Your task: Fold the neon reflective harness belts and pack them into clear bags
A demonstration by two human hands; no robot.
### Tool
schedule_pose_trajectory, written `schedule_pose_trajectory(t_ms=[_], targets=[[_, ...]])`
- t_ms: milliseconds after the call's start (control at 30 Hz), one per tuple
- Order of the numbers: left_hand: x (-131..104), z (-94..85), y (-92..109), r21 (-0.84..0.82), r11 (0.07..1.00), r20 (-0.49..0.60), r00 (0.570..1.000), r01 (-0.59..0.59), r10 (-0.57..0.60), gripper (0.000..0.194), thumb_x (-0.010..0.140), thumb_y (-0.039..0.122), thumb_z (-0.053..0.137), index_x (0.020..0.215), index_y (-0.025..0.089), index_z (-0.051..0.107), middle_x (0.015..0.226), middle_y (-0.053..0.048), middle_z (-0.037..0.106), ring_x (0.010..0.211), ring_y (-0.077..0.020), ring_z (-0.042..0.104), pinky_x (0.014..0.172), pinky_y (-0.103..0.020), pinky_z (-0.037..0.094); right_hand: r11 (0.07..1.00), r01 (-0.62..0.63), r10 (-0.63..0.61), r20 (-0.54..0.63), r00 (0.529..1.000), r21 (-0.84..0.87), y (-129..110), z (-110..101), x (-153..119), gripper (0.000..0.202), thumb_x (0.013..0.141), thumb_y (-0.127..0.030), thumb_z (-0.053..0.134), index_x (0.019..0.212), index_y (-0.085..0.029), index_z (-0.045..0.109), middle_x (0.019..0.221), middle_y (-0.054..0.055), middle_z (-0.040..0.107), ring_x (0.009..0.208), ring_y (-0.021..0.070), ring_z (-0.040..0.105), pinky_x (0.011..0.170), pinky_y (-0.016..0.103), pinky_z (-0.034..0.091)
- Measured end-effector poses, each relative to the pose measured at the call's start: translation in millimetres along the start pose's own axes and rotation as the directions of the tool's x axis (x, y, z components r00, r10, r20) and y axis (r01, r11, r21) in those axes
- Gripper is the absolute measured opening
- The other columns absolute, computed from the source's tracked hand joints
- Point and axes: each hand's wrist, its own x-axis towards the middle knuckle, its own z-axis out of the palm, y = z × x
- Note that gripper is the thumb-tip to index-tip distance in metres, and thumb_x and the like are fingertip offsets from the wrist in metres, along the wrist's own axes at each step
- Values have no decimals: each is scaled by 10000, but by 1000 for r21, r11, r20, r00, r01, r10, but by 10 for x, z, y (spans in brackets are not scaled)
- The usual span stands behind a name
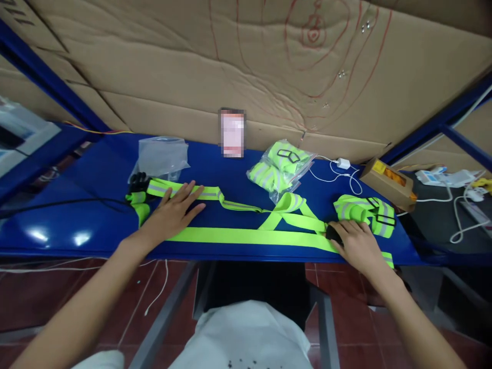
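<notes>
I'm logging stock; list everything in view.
Loose straps: count unclear, lime, front
Clips: several, black, left
Folded strap: one, lime, right
Bagged straps: count unclear, lime, back
Flat bag: one, clear, left
Phone: one, pinkish, back
Charger: one, white, right
Carton: one, brown, right
Cables: several, mixed, scattered
Cardboard: several, brown, behind
Table: one, blue, centre
Chair: one, grey, below
Tiles: many, red, floor
Shirt: one, white, bottom
Left hand: one, on straps
Right hand: one, on black piece

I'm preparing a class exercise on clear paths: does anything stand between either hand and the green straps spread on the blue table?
Nothing visible blocks the left hand: it lies across the upper green strap. A black piece shows between the right hand and the strapping just left of it; what lies under that hand is hidden.
</notes>
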Motion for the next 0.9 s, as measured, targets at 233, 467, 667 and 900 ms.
schedule_pose_trajectory(t_ms=[233,467,667,900], targets=[[-50,6,114,-51,984,-156,972,172,-178,634,1020,477,342,1545,143,462,1626,-192,395,1529,-413,322,1227,-629,254,997,-28,31,43,999,-68,12,-75,-162,304,986,-336,579,1200,-146,680,1061,128,723,1001,319,657,849,428,417],[10,64,-19,-86,983,-202,964,161,-176,663,1014,468,322,1474,27,505,1561,-272,455,1527,-436,312,1231,-628,247,921,-201,168,125,978,333,46,-103,-259,371,1006,-426,541,1303,-242,663,1208,104,720,1101,305,673,919,435,501],[-29,-137,84,-98,987,-208,967,130,-148,519,1021,365,388,1450,112,537,1541,-196,512,1382,-382,539,1125,-543,459,202,-494,740,199,643,846,333,-415,-337,497,950,-609,538,1153,-205,743,1087,121,759,1089,334,697,962,469,535],[170,-256,1267,-271,881,-165,920,-389,355,414,1039,260,407,1428,234,549,1461,-80,603,1345,-226,569,1159,-397,447,-134,-180,937,183,296,975,671,-906,-458,529,878,-554,532,1217,-202,734,1188,178,712,1187,380,655,971,550,544]])
